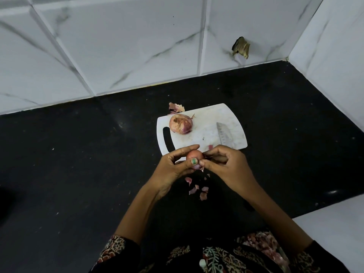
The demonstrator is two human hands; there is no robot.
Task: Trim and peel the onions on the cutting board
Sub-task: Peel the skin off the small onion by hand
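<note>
Both hands, left hand (173, 166) and right hand (226, 166), are gripping a small round smooth-skinned onion (194, 155); its axis is unclear.

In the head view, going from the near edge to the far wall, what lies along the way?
Scattered peel scraps → onion in hand, gripped by the left hand and right hand → unpeeled onion on the cutting board → loose skins beyond the board.

A small reddish onion (194, 155) sits just past the white cutting board's (204, 119) near edge. A larger onion (180, 123), papery skin on, lies on the board's far left.
</note>
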